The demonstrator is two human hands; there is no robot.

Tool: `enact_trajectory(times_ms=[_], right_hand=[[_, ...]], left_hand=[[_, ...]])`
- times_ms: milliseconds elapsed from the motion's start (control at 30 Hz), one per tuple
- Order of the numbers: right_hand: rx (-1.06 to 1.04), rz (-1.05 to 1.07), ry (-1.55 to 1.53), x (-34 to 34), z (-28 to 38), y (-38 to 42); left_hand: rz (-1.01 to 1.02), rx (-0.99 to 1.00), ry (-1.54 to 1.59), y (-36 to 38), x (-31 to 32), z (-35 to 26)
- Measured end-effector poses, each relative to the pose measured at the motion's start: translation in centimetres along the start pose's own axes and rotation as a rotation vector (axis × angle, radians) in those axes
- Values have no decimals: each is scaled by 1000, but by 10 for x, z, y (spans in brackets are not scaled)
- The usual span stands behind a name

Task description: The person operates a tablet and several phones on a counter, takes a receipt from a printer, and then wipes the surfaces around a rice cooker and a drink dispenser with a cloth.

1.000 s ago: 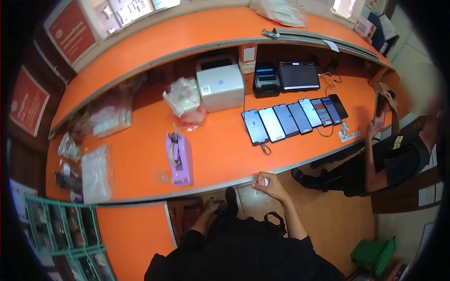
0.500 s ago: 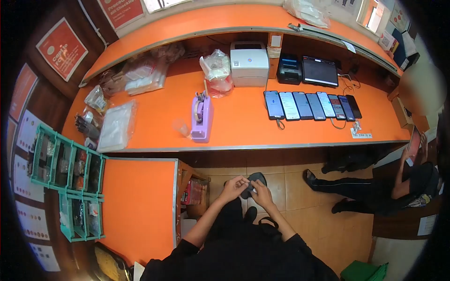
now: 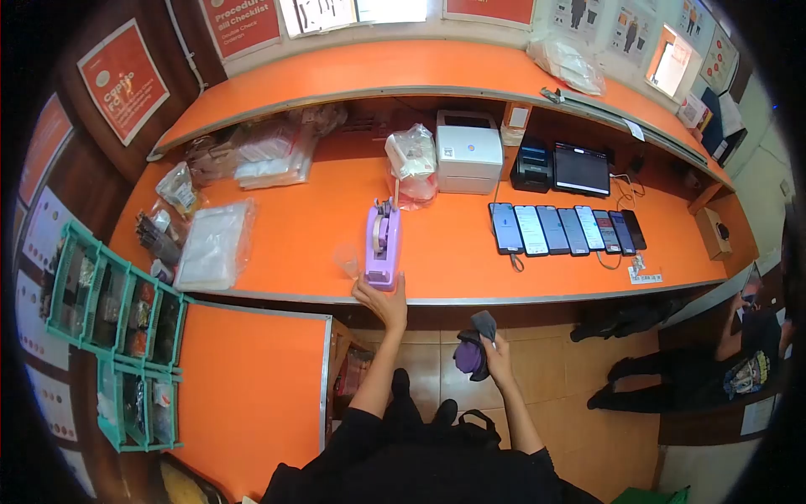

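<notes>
holding purple-and-black item (image 3: pixel 470 356), right hand (image 3: pixel 499 359); left hand (image 3: pixel 386 306) touching tape dispenser (image 3: pixel 383 262)

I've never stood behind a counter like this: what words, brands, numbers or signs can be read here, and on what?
"Bill Checklist": red poster at the top, left of centre; the words above and below it are only partly legible.
"Cap…": red poster farther left; the rest is blurred.
Too small or blurred to read: phone screens, white strip, shirt print, far-left wall sheets.
</notes>
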State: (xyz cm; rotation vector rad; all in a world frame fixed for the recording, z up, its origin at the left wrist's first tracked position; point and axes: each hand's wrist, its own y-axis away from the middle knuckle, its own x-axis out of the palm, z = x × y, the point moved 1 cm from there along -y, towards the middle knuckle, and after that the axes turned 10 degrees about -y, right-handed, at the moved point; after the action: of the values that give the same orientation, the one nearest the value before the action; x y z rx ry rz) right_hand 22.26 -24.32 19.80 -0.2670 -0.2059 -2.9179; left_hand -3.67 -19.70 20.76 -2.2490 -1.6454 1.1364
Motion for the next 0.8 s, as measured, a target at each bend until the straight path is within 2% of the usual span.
enact_trajectory(times_ms=[67,200,267,300,367,400,467,500,567,600,667,733,767,800], right_hand=[[-59,-6,20,3,0,-6],[-80,-17,41,6,-7,-12],[-65,-58,54,6,-13,-10],[-66,-73,56,8,-11,-9],[-81,-96,79,10,-5,-10],[-84,-103,82,10,0,-11],[-158,-115,230,7,12,-16],[-161,-120,237,7,23,-18],[-340,-188,362,11,53,-36],[-340,-183,366,11,60,-51],[-319,-324,591,10,64,-83],[-234,-320,706,19,58,-114],[-158,-335,817,27,54,-130],[-168,-302,815,34,45,-147]], left_hand=[[-69,-133,7,-1,7,-6],[-105,-116,-186,-8,22,0],[-232,-9,-106,-11,29,2],[-221,-6,-97,-11,30,1],[-132,1,190,-13,31,1],[-127,1,198,-14,30,2],[-123,13,128,-16,31,3],[-184,44,114,-22,26,-3],[-176,65,106,-30,20,0],[-170,87,85,-31,16,0],[-209,125,70,-31,3,-10],[-121,87,111,-21,-7,-21],[-112,83,129,-14,-13,-22],[-138,74,110,-9,-23,-22]])
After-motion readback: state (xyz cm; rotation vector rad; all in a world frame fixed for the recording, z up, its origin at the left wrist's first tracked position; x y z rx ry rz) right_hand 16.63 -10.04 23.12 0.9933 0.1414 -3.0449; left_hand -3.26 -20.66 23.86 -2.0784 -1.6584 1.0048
